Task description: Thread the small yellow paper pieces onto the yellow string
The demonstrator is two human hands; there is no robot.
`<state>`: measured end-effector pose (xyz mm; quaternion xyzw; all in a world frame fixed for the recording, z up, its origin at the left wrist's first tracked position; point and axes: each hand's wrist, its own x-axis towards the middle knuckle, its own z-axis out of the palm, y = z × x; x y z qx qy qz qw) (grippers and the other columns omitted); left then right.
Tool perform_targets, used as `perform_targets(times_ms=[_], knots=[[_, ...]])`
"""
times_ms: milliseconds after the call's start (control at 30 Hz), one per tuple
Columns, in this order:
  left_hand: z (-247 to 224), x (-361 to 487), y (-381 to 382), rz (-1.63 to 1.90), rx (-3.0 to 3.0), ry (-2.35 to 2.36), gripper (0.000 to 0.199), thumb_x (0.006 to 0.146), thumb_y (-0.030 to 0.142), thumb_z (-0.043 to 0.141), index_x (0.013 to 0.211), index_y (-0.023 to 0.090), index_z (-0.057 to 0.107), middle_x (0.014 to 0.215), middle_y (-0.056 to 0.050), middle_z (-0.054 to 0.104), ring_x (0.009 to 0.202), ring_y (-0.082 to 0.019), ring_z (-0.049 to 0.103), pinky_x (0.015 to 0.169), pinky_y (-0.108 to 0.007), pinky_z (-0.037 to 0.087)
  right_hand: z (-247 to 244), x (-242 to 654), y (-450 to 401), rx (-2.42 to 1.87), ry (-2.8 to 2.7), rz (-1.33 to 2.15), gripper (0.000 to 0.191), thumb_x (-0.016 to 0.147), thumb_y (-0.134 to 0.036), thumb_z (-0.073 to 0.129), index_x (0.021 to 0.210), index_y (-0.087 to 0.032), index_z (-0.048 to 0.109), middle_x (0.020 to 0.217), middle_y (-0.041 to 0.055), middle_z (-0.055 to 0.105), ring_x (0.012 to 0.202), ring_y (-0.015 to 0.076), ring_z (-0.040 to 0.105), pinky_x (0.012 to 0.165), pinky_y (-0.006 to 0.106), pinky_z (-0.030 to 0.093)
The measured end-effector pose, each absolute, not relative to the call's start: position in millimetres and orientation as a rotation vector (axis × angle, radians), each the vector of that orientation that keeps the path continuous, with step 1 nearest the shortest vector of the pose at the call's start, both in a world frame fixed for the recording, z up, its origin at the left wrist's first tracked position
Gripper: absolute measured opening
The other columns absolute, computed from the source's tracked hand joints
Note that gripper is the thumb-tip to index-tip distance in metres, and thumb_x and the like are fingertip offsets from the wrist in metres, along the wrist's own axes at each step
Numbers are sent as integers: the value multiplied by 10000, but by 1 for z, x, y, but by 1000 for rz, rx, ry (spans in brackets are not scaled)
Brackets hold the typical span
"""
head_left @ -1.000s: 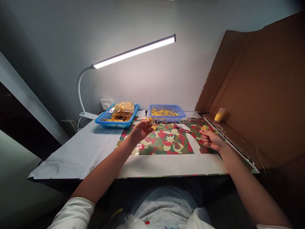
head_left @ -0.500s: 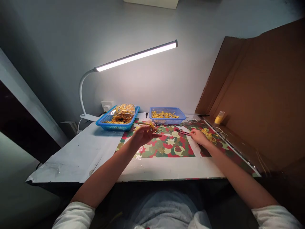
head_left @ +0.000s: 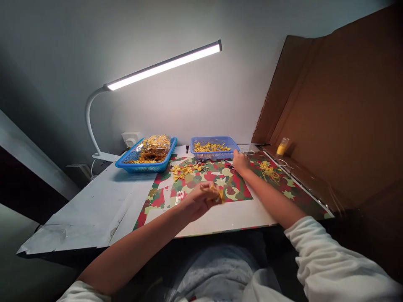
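My left hand (head_left: pixel 204 199) is closed on a yellow ribbon bow (head_left: pixel 221 195), held low over the front of the patterned mat (head_left: pixel 229 193). My right hand (head_left: pixel 241 161) is at the front right corner of the periwinkle basket (head_left: pixel 215 155), which has small yellow pieces (head_left: pixel 210 147) inside. Its fingers are mostly hidden, so whether it grips the basket or something else does not show. Just left of that hand, part of a dark tool (head_left: pixel 230 167) lies on the mat. Several yellow bows (head_left: pixel 186 170) with thin stems lie behind my left hand.
A blue basket (head_left: pixel 143 167) at the back left holds yellow material and a clear bag (head_left: pixel 157 142). To the right are yellow strands (head_left: pixel 269 171) and a small yellow-filled bottle (head_left: pixel 282 147). A lamp (head_left: pixel 163 65) hangs above; a cardboard panel (head_left: pixel 330 105) borders the right side.
My left hand has come nearer and to the right with the yellow bow. My right hand has left the dark tool on the mat and moved back and left to the basket corner.
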<state>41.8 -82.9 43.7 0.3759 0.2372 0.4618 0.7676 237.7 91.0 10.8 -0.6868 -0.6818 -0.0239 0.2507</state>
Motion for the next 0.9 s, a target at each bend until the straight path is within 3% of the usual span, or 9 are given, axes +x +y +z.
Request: perform_targets(times_ms=[100,200,300,367,533,900], knots=[[46,35,-48,1294,770,760,197,561,149,753,599,155,559,613,6,606,636,-114,608,745,-277,500,8,230,86,-1727,-1615,144,245,905,-214,358,930,-150,593,773,97,642,747,196,586,687,285,402],[41,28,-11,1384,663,965,161,573,127,726,597,150,568,620,-4,625,635,-111,613,723,-256,481,10,210,70,-1419,-1402,544,163,839,-281,421,749,-194,526,566,-18,517,558,134,487,565,240,384],[30,24,5,1428,585,1034,160,570,126,724,602,152,569,630,-4,636,620,-103,605,693,-242,468,14,186,43,-1073,-1259,923,158,772,-353,494,700,-215,469,511,-70,429,440,94,395,470,224,358],[23,23,6,1451,583,1016,164,562,126,726,599,152,568,626,3,632,622,-98,599,687,-232,466,16,174,24,-928,-1228,1012,179,746,-380,538,706,-211,494,520,-61,471,461,97,452,506,234,419],[14,22,-1,1475,666,972,157,568,151,726,608,154,574,609,20,607,619,-87,584,708,-226,465,14,166,-6,-853,-1351,1021,219,714,-411,634,728,-195,596,675,21,646,666,161,632,681,300,523],[17,25,-7,1462,664,941,162,574,143,728,611,160,571,609,24,603,623,-91,584,740,-246,472,11,166,-14,-924,-1627,686,150,752,-307,580,666,-197,636,647,32,662,597,165,595,616,306,496]])
